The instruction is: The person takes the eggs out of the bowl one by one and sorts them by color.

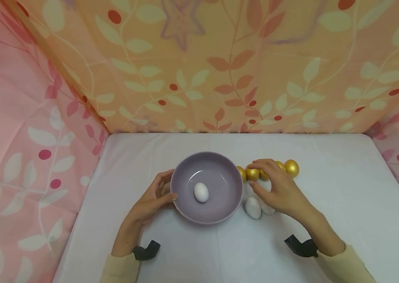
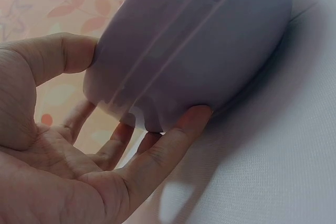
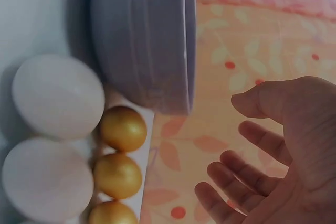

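Observation:
A round lilac bowl (image 1: pixel 185 210) stands on the white-covered table, with one white egg (image 1: pixel 201 192) inside it. My left hand (image 1: pixel 151 200) grips the bowl's left side, thumb at the rim and fingers spread against the outer wall. To the right of the bowl, my right hand (image 1: pixel 278 186) hovers above a row of gold balls (image 1: pixel 292 168) and some white eggs (image 1: pixel 253 208), partly covering them in the head view. In the right wrist view its fingers are apart with nothing between them, and the gold balls (image 3: pixel 118 176) lie beside the white eggs (image 3: pixel 48 180).
The white tablecloth (image 1: pixel 79 243) spreads around the bowl on both sides. A yellow leaf-patterned cloth (image 1: pixel 185 78) hangs along the table's back edge, and pink patterned cloth (image 1: pixel 19 118) hangs at the left. Black bands (image 1: pixel 146 250) sit at the wrists.

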A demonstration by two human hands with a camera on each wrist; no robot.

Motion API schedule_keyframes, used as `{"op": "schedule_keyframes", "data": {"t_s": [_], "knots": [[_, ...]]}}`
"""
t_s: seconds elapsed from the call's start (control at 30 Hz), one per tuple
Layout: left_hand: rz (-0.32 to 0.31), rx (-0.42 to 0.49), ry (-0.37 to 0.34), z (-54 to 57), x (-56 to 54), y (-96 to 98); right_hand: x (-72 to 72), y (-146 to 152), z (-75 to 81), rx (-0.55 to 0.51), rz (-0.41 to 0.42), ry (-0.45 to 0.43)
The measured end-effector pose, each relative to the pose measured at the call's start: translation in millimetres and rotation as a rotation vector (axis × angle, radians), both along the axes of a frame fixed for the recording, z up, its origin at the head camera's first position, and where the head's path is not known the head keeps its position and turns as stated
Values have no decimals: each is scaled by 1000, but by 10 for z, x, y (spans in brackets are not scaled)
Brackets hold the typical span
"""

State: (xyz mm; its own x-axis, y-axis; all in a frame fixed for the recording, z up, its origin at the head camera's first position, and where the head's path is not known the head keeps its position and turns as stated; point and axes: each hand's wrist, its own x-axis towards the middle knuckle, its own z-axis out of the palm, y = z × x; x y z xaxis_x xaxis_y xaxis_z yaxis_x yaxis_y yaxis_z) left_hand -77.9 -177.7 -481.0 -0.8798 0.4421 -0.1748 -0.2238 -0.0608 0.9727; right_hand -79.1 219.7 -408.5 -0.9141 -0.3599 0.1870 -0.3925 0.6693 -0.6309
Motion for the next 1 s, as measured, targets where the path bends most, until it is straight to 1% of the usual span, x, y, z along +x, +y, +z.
{"op": "schedule_keyframes", "data": {"t_s": [0.1,0.23,0.37,0.63,0.87,1.0], "knots": [[-2,8,-2,8,10,-6,-55,-148,28,-11,50,0],[1,7,-2,23,-3,3,-165,-330,60,-17,135,-8],[-3,0,-4,27,-13,14,-253,-508,41,14,200,-12],[-8,6,-14,17,-2,5,-303,-829,21,91,320,-67],[-12,10,-11,18,-6,6,-355,-984,-10,156,392,-117],[-13,14,-12,26,-5,7,-372,-1069,-49,215,417,-123]]}}
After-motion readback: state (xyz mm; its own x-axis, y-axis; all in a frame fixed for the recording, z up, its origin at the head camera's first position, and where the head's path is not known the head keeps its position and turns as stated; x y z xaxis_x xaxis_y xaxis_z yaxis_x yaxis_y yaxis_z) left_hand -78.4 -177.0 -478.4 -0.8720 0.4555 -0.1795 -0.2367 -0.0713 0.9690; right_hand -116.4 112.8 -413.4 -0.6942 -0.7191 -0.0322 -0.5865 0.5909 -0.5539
